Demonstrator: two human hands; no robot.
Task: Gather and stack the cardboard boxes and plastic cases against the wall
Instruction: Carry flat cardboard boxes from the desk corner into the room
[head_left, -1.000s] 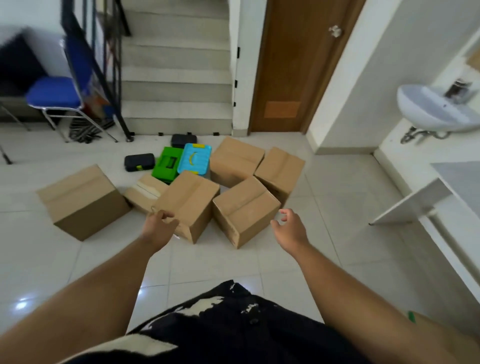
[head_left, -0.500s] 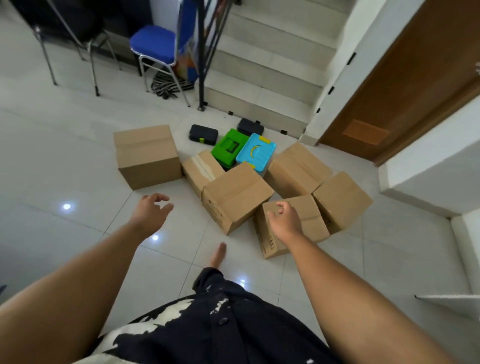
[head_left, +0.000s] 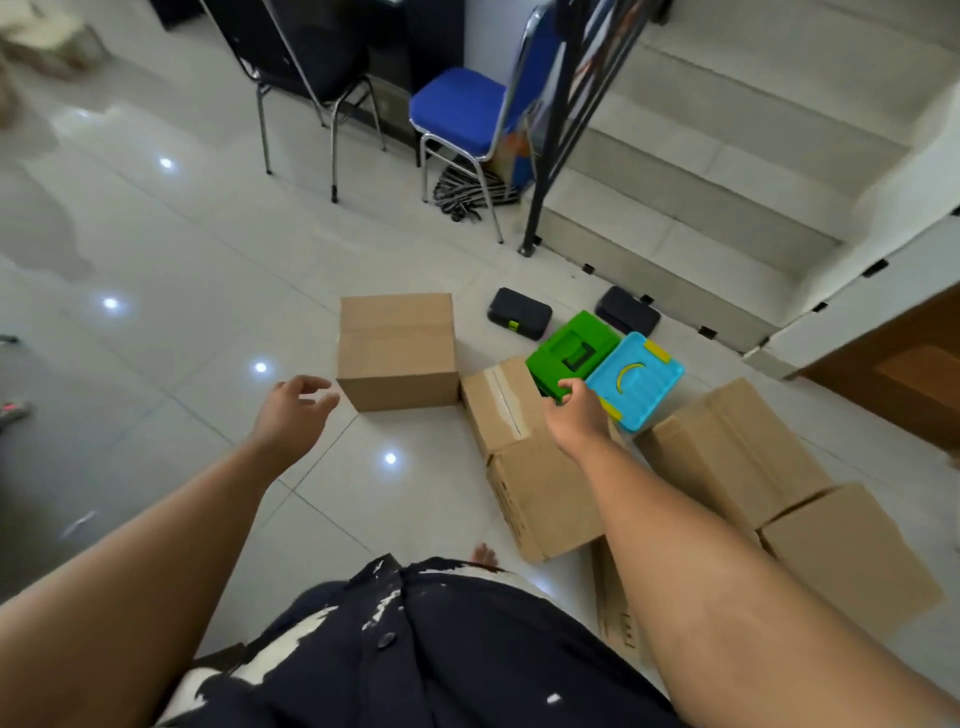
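Several brown cardboard boxes lie on the white tile floor. One cardboard box (head_left: 397, 353) stands apart at the left; a taped box (head_left: 498, 400) and a larger box (head_left: 540, 499) lie beside it, with more boxes (head_left: 727, 447) to the right. A green plastic case (head_left: 571, 353), a blue case with yellow clips (head_left: 636, 379) and two dark cases (head_left: 519, 313) sit behind them. My left hand (head_left: 296, 410) hovers with loosely curled fingers just left of the lone box, holding nothing. My right hand (head_left: 579, 415) reaches above the boxes near the green case's front edge, fingers curled, empty.
A blue chair (head_left: 457, 111) and a black chair (head_left: 296, 57) stand ahead, with a coil of cord (head_left: 467, 192) under the blue one. A black stair railing (head_left: 566, 124) and white steps (head_left: 727, 171) rise at the right. A brown door (head_left: 909, 364) is at far right.
The view has swung left and closer to the boxes. Both hands have moved forward; the left now nears the lone box, the right has passed from the front box to the green case.
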